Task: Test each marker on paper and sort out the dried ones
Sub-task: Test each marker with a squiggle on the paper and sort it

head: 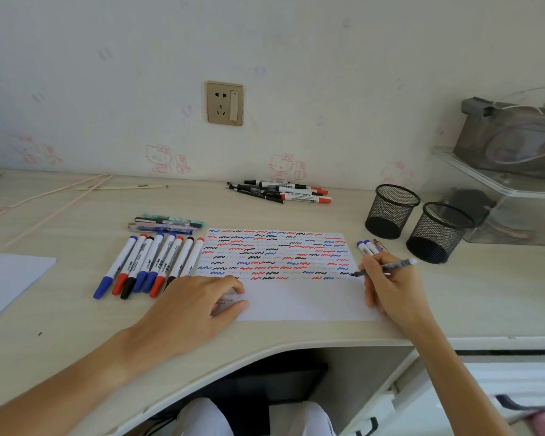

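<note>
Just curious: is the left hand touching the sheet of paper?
Touching. The head view shows the left hand lying flat, fingertips resting on the paper.

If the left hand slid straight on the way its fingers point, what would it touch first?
The left hand lies flat, fingers aimed right across the blank lower part of the paper. Nothing else lies there; it would probably reach the right hand first.

White paper (299, 297): rows of red, blue, black squiggles. Marker row (151, 265): white barrels; blue, red, black caps. Mesh cups (390, 212) black. Desk (76, 309) pale wood grain. Wall (265, 58) white, pink cartoon cats.
</note>
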